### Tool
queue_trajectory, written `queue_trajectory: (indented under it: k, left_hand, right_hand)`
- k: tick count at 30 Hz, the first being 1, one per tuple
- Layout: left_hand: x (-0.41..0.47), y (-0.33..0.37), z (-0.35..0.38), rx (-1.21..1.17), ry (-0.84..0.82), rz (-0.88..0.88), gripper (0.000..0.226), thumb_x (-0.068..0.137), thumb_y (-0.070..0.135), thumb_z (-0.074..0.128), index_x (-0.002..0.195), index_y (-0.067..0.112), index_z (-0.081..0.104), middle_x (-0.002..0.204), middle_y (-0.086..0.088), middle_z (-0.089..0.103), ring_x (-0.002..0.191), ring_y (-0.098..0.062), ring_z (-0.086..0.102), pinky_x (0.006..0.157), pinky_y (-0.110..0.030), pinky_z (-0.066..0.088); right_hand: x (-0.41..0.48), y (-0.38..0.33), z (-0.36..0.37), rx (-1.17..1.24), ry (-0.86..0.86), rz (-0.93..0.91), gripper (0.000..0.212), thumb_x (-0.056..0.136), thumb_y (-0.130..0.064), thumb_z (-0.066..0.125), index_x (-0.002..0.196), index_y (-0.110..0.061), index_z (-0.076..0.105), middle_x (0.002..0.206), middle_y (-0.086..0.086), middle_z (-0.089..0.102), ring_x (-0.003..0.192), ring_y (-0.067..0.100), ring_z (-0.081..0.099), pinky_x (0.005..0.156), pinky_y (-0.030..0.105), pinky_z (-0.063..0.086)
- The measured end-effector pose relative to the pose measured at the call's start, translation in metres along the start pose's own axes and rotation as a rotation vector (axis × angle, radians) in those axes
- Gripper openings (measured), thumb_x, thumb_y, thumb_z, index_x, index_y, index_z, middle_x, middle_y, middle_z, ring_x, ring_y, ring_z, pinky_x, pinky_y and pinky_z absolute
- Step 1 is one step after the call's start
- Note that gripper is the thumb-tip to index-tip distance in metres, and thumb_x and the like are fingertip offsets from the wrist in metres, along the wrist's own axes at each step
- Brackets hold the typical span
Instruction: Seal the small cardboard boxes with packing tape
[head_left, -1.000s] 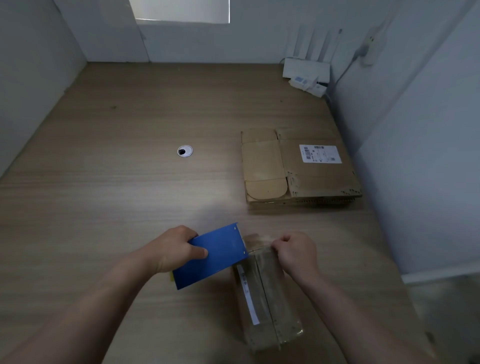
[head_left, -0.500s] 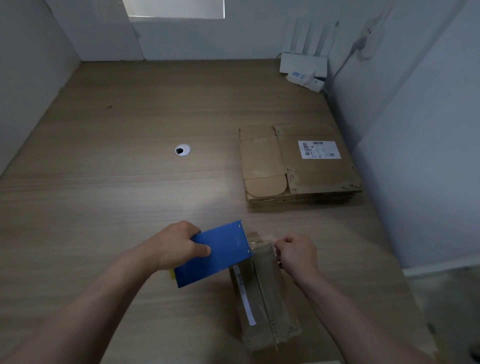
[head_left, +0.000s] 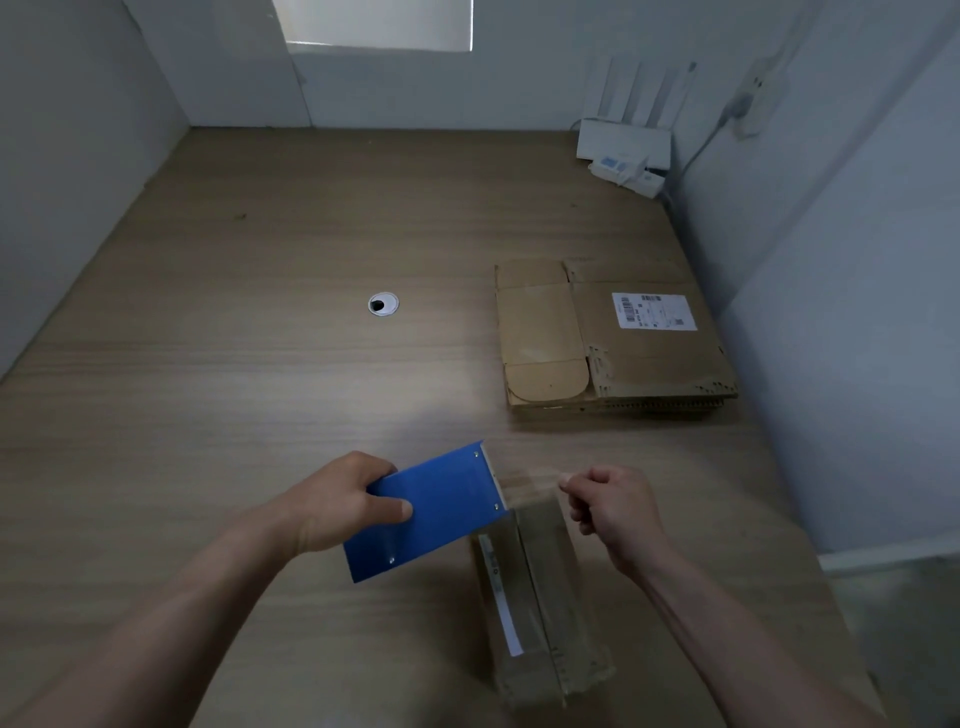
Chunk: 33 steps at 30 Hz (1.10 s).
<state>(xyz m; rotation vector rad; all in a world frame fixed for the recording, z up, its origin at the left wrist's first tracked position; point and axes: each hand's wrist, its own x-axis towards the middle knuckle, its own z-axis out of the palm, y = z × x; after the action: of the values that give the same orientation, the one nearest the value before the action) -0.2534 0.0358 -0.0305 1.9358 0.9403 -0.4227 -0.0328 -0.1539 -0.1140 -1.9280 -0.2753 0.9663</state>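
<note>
Your left hand (head_left: 337, 506) grips the flat blue tape dispenser (head_left: 431, 512); your right hand (head_left: 613, 512) pinches the clear tape strip (head_left: 530, 480) running from it, above the small brown cardboard box (head_left: 540, 597) on the wooden desk (head_left: 260, 364); the strip seems not yet stuck; flattened cardboard boxes (head_left: 597, 338) lie beyond, unsealed.

One wide-angle camera, worn on the head, looks forward and steeply down from the near edge of the counter (head_left: 249, 395) toward the far wall (head_left: 519, 88). The left hand (head_left: 332, 504) and right hand (head_left: 618, 512) sit close below it, low in the middle, with the right wall (head_left: 857, 322) crowding that side.
</note>
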Motion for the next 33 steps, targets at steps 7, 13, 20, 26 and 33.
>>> queue_trajectory:
  k: [7, 13, 20, 26, 33]
  left_hand:
    - [0.002, -0.008, 0.005, 0.015, -0.025, -0.056, 0.014, 0.094, 0.027, 0.064, 0.083, 0.019, 0.062, 0.078, 0.0, 0.061, 0.07, -0.015, 0.054, 0.065, -0.031, 0.036]
    - [0.008, -0.002, 0.014, 0.023, -0.015, -0.079, 0.011, 0.095, 0.029, 0.062, 0.089, 0.02, 0.062, 0.084, 0.001, 0.061, 0.075, -0.014, 0.054, 0.063, -0.028, 0.036]
    - [0.017, 0.002, 0.015, 0.07, 0.003, -0.073, 0.013, 0.092, 0.031, 0.065, 0.091, 0.018, 0.064, 0.09, -0.003, 0.066, 0.076, -0.016, 0.059, 0.064, -0.028, 0.041]
    - [0.019, 0.002, 0.015, 0.08, -0.012, -0.081, 0.014, 0.092, 0.034, 0.064, 0.093, 0.019, 0.064, 0.093, -0.004, 0.067, 0.081, -0.019, 0.064, 0.067, -0.03, 0.045]
    - [0.016, 0.0, 0.01, 0.12, 0.015, -0.08, 0.013, 0.091, 0.032, 0.065, 0.089, 0.02, 0.065, 0.088, -0.002, 0.066, 0.076, -0.016, 0.06, 0.064, -0.029, 0.042]
  right_hand:
    - [0.003, 0.01, 0.013, -0.085, 0.064, 0.046, 0.03, 0.086, -0.012, 0.073, 0.057, -0.01, 0.066, 0.048, 0.003, 0.059, 0.048, 0.016, 0.054, 0.05, 0.03, 0.045]
    - [0.003, 0.009, 0.017, -0.304, 0.167, -0.054, 0.027, 0.087, -0.02, 0.072, 0.061, -0.014, 0.073, 0.056, 0.0, 0.067, 0.062, 0.018, 0.065, 0.067, 0.036, 0.054]
    - [0.002, 0.015, 0.014, -0.341, 0.214, -0.103, 0.022, 0.09, -0.022, 0.069, 0.069, -0.02, 0.075, 0.063, -0.006, 0.068, 0.068, 0.011, 0.064, 0.06, 0.025, 0.042]
    - [0.003, 0.015, 0.015, -0.259, 0.215, -0.065, 0.024, 0.089, -0.02, 0.071, 0.066, -0.02, 0.074, 0.061, -0.004, 0.068, 0.068, 0.014, 0.065, 0.062, 0.028, 0.047]
    - [0.002, 0.027, 0.024, -0.113, 0.224, -0.009, 0.025, 0.085, -0.014, 0.071, 0.06, -0.009, 0.071, 0.054, 0.009, 0.063, 0.054, 0.024, 0.061, 0.064, 0.053, 0.057]
